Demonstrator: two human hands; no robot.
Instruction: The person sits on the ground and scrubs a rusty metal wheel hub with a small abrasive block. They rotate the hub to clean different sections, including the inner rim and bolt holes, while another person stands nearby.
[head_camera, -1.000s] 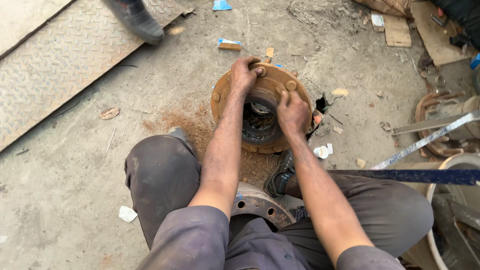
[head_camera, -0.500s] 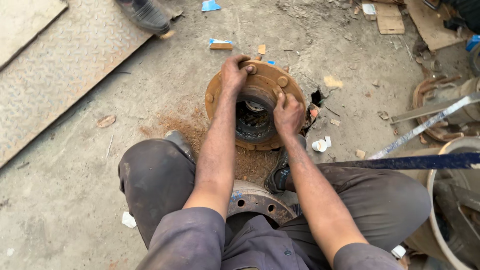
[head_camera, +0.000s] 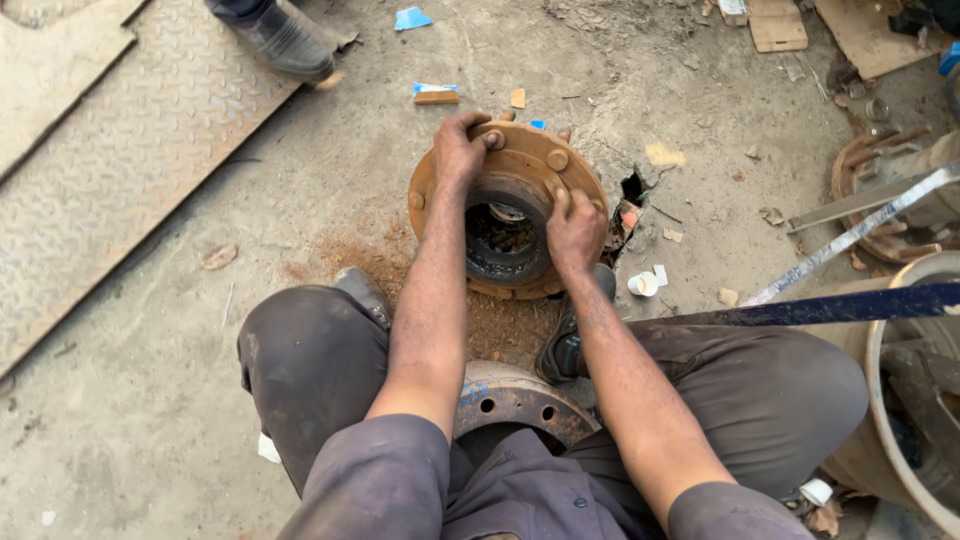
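My left hand (head_camera: 458, 150) has its fingers curled over the far rim of the rusty wheel hub (head_camera: 520, 170), clamped on the flange by a stud, while my right hand (head_camera: 575, 228) presses down on the near-right rim with fingers together, thumb towards the bore. Compared with a second ago the grip is the same on both sides, though the hub sits slightly differently under my palms (most of that looks like my own head shifting), so I judge it is being rocked or turned in place, not lifted. The hub lies flat on the dirt floor (head_camera: 150, 400) between my knees, rust dust around it, a second metal disc (head_camera: 515, 400) nearer my lap, another person's shoe (head_camera: 285, 42) on the checker plate (head_camera: 120, 150) beyond.
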